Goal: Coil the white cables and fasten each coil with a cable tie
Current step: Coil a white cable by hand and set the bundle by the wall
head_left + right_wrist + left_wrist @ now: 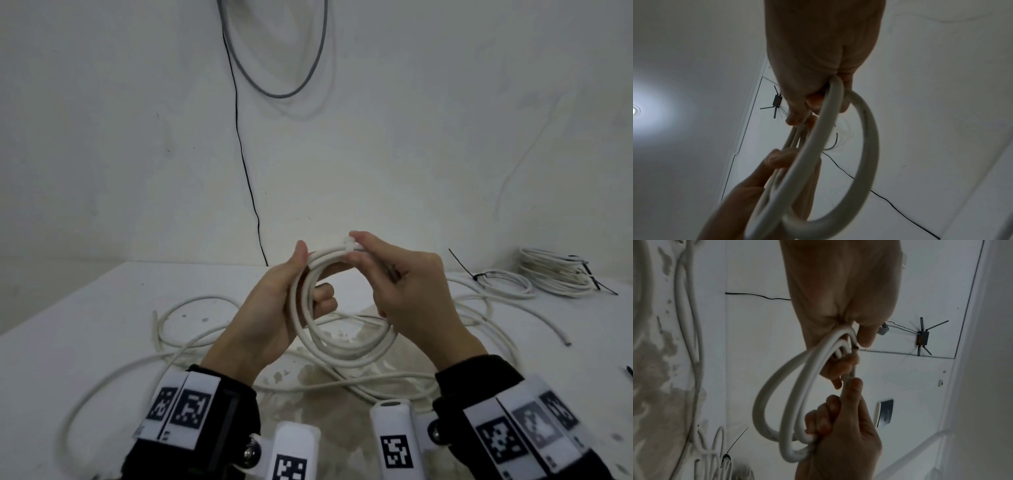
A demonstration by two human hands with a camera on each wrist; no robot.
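Note:
Both hands hold a coil of white cable (342, 346) up above the table. My left hand (308, 277) grips its left side, thumb over the top and fingers curled through the ring. My right hand (356, 250) pinches the top of the coil between thumb and forefinger, just where a white cable tie (348, 248) wraps the strands. Seen from the left wrist, the coil (777, 386) runs between my left hand (851, 353) above and my right hand (838, 431) below. The right wrist view has the coil (865, 146) hanging from my right hand (801, 113).
Loose white cables (191, 329) sprawl over the stained white table (85, 325) under and around my hands. Two coiled bundles (555, 274) with black cable ties (479, 275) lie at the far right. A black wire (245, 164) runs down the wall behind.

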